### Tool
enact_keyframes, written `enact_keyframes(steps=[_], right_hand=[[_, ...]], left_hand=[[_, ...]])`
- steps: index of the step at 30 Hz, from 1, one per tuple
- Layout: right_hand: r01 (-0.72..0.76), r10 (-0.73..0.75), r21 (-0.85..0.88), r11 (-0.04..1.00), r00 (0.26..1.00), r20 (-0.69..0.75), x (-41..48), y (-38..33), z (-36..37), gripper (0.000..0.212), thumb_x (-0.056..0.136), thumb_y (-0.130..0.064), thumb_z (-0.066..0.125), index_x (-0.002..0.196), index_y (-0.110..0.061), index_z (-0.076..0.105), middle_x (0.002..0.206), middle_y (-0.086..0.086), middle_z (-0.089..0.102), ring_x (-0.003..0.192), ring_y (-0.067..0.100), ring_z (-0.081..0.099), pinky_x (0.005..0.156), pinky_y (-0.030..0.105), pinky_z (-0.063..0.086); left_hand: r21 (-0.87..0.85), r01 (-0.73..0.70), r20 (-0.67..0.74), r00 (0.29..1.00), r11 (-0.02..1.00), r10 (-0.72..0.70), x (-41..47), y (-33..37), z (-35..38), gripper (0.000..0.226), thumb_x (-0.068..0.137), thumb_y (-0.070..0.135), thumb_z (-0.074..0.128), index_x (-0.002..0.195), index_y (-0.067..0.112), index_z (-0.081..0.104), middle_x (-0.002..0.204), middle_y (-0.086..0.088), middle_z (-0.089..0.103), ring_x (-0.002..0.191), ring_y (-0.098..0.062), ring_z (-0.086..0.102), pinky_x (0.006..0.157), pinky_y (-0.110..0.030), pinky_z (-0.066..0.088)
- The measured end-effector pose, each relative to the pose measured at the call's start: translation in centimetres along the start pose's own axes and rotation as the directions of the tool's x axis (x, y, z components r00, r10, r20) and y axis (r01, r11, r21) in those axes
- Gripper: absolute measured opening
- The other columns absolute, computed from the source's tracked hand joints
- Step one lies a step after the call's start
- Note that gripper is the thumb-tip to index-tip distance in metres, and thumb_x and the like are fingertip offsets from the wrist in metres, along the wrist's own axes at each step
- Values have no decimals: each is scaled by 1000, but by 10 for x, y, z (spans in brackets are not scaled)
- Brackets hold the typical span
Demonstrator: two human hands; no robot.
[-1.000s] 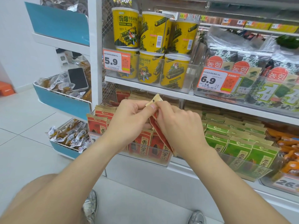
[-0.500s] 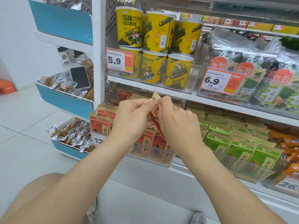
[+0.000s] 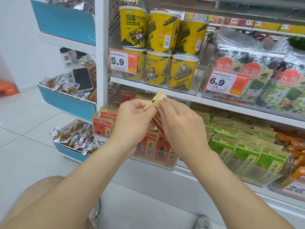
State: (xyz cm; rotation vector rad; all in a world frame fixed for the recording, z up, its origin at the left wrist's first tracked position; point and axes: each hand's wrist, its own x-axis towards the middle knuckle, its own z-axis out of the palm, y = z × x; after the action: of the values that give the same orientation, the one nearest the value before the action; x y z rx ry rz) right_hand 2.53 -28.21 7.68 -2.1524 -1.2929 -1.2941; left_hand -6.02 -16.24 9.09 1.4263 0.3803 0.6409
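**Change in grip.** The red packet (image 3: 157, 123) now shows more of its tan top strip (image 3: 155, 102). Earlier only a small corner peeps out between my thumbs. Now the strip lies exposed along its length, slanting up from left to right, and its printed end rises in view to the white shelf edge (image 3: 181, 96). My left hand (image 3: 132, 123) pinches the strip's lower left end and my right hand (image 3: 179, 128) its upper right end, the fingertips now slightly apart.

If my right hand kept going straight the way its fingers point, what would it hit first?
Likely the left hand, pinching the same packet top just across from it. The right hand points up and left; beyond lies the shelf edge, though depth is unclear.
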Motion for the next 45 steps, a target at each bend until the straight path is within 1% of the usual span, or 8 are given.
enact_keyframes(steps=[5, 8, 11, 15, 19, 32, 37, 45], right_hand=[[-13, 15, -48, 999, 999, 35, -2, 3, 2, 9, 95, -10, 78, 92, -13, 69, 90, 4, 74, 76, 28, 76, 46, 35, 45], [-74, 73, 29, 997, 997, 20, 2, 6, -1, 8, 100, -13, 69, 93, -9, 68, 82, 5, 67, 56, 31, 63, 45, 30, 34], [-235, 237, 174, 956, 972, 13, 3, 6, -1, 11, 103, -19, 64, 97, -12, 70, 90, 3, 67, 67, 29, 64, 52, 35, 46], [-523, 476, 434, 734, 851, 222, 10, 13, -2, 15, 102, -27, 66, 89, -27, 73, 95, -8, 65, 88, 6, 60, 79, 21, 43], [-717, 563, 554, 423, 687, 459, 10, 18, 0, 26, 96, -50, 62, 90, -31, 79, 95, -4, 77, 88, 16, 76, 83, 48, 63], [-729, 512, 650, 216, 651, 561, 5, 23, -12, 16, 105, -35, 68, 100, -28, 82, 94, -4, 81, 82, 14, 78, 76, 40, 64], [-692, 486, 664, 283, 700, 523, 3, 22, -11, 2, 98, -28, 79, 99, -30, 79, 97, -14, 79, 93, 10, 75, 89, 45, 64], [-649, 393, 710, 272, 749, 534, 3, 26, -22, 19, 94, -34, 84, 111, -26, 80, 90, -7, 82, 81, 11, 79, 70, 26, 61]], left_hand=[[-4, 57, 44, 997, 998, -57, -2, 1, -1, 8, 98, 8, 71, 97, 7, 79, 98, -24, 79, 98, -38, 79, 89, -47, 67], [-6, 57, 82, 995, 998, -56, -2, 5, -2, 11, 100, 10, 70, 101, 3, 79, 100, -24, 79, 100, -38, 77, 85, -39, 66], [-24, 61, 95, 994, 998, -58, -3, 5, 0, 13, 102, 10, 69, 101, -1, 77, 98, -20, 81, 93, -33, 81, 81, -37, 67], [-92, 58, 103, 994, 994, -48, -4, 8, 3, 16, 106, 7, 64, 106, -4, 75, 94, -20, 81, 88, -30, 82, 71, -32, 66], [-75, 16, 149, 989, 997, -5, -2, 10, 1, 19, 109, 9, 59, 110, 0, 76, 95, -18, 82, 88, -31, 82, 74, -34, 68], [-64, -16, 144, 989, 998, 25, -1, 8, -3, 20, 110, 16, 61, 114, 9, 79, 98, -13, 83, 92, -28, 82, 78, -35, 68], [-61, -40, 248, 967, 997, 54, 1, 10, -10, 19, 107, 16, 64, 117, 11, 78, 102, -14, 83, 96, -28, 82, 78, -32, 67], [-145, -43, 335, 938, 988, 90, 2, 7, -14, 27, 107, -2, 57, 126, 8, 73, 116, -16, 80, 113, -29, 77, 95, -35, 63]])
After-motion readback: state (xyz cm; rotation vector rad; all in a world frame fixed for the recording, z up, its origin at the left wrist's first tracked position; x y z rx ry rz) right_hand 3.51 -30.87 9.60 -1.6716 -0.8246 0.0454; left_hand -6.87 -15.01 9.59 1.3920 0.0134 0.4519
